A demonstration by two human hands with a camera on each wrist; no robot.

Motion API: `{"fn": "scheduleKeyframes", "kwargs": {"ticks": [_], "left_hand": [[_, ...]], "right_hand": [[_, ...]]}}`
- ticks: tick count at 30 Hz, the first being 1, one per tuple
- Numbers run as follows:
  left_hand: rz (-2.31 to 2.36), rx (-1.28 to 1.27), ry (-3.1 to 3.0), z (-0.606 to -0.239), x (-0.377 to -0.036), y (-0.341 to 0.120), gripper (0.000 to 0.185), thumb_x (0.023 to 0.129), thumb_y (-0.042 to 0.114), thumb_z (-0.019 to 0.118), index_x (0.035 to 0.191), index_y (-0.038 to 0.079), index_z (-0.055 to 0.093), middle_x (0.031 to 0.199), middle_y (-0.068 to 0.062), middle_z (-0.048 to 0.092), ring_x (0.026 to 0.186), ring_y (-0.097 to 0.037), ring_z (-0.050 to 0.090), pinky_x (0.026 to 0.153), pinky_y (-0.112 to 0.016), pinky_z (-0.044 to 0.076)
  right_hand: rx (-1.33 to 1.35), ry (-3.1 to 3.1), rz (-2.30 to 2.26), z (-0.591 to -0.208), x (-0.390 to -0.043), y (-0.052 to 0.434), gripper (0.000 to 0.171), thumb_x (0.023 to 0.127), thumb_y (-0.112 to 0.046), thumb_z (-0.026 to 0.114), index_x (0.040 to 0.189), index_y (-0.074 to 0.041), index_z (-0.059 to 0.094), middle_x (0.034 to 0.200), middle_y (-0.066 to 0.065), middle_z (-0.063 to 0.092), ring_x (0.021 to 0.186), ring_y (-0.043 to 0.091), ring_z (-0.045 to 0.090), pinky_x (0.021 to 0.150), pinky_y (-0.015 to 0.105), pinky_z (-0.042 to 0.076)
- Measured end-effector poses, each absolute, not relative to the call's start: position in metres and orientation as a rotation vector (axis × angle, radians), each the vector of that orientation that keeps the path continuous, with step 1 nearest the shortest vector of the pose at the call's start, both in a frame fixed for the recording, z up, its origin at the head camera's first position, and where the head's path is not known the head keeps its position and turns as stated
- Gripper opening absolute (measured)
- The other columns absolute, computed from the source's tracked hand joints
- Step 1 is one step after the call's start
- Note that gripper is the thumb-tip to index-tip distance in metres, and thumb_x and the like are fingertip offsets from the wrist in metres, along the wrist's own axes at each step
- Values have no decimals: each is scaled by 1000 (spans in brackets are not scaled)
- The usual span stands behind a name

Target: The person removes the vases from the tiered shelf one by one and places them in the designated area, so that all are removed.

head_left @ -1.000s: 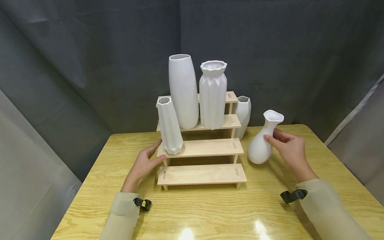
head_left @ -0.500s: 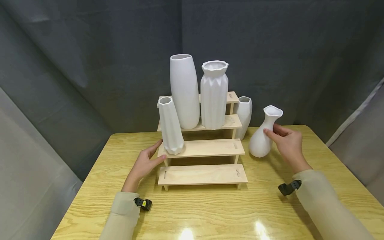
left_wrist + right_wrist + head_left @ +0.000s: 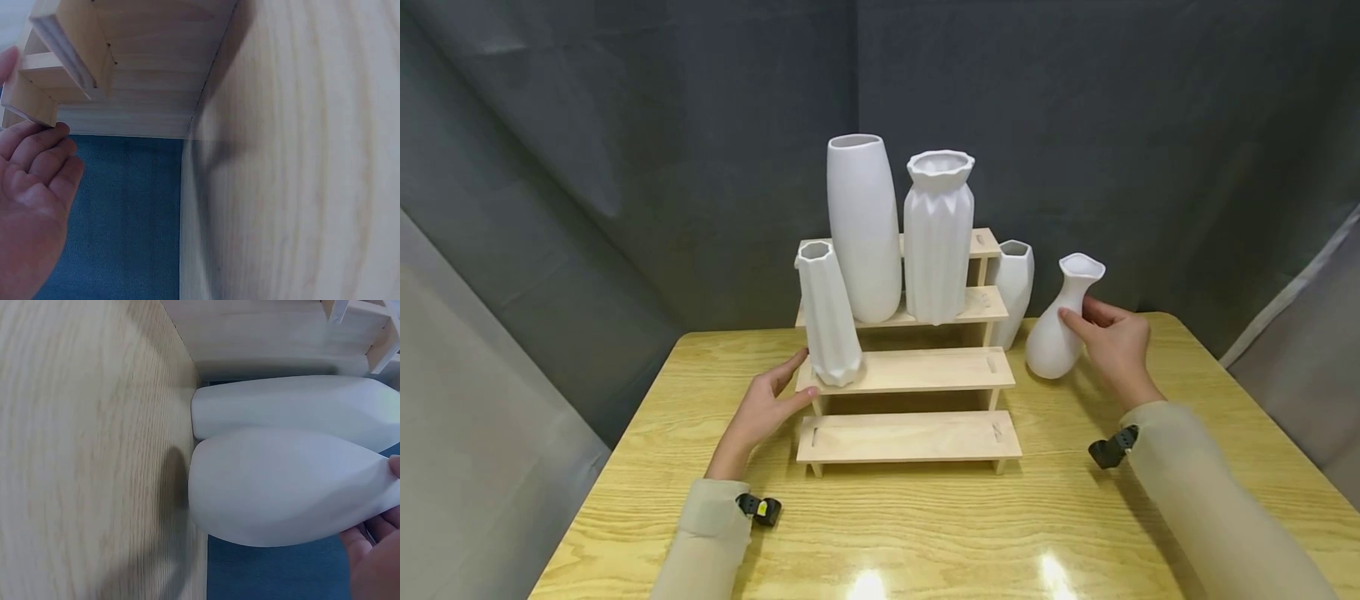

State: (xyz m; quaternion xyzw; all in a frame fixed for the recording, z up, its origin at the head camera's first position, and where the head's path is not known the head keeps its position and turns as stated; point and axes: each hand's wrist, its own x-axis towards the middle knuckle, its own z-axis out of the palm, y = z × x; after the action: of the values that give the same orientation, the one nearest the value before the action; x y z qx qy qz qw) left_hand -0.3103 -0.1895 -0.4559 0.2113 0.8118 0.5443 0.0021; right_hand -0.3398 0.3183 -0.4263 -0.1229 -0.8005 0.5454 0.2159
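The right hand [image 3: 1112, 346] grips the neck of the bulb-bodied white vase [image 3: 1063, 321], which stands near upright, mouth upward. The left hand [image 3: 767, 404], fingers relaxed and nearly straight, touches the stepped wooden shelf [image 3: 917, 371]. The faceted vase [image 3: 1015, 287] behind is partly hidden.

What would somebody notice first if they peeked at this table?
Probably the white vases: the tall smooth vase and the pleated vase stand side by side on an upper step of the wooden stepped stand, with a faceted vase one step lower at its left end. To the right of the stand, the right hand holds a round-bellied vase by its narrow neck, while the left hand rests against the stand's left end.
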Motion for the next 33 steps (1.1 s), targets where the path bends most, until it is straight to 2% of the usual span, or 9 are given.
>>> {"fn": "scheduleKeyframes", "kwargs": {"ticks": [8, 15, 21, 33], "left_hand": [[1716, 692, 2569, -459, -312, -190, 70, 95, 25, 69, 153, 6, 34, 157, -7, 32, 145, -23, 25, 118, -45, 20], [1683, 651, 2537, -426, -292, -182, 68, 96, 15, 67, 151, -3, 32, 156, -15, 30, 145, -29, 24, 118, -46, 21], [1680, 654, 2542, -426, -291, -182, 68, 96, 15, 66, 151, -4, 31, 156, -16, 29, 145, -30, 24, 118, -48, 20], [1670, 634, 2558, -427, -292, -183, 69, 96, 18, 68, 152, -1, 32, 156, -15, 30, 145, -29, 25, 117, -47, 21]], "right_hand": [[-365, -2227, 1487, -431, -358, 320, 65, 84, -47, 75, 135, -8, 62, 132, 11, 61, 118, 20, 59, 96, 32, 51], [-368, -2219, 1486, -436, -373, 322, 63, 84, -45, 76, 133, -8, 64, 128, 11, 63, 115, 19, 61, 94, 30, 52], [-380, -2211, 1477, -438, -383, 320, 61, 84, -43, 78, 131, -6, 65, 126, 14, 64, 112, 18, 63, 93, 30, 53], [-407, -2243, 1428, -439, -397, 319, 62, 84, -46, 76, 131, -7, 65, 127, 14, 64, 117, 24, 61, 97, 39, 50]]}}
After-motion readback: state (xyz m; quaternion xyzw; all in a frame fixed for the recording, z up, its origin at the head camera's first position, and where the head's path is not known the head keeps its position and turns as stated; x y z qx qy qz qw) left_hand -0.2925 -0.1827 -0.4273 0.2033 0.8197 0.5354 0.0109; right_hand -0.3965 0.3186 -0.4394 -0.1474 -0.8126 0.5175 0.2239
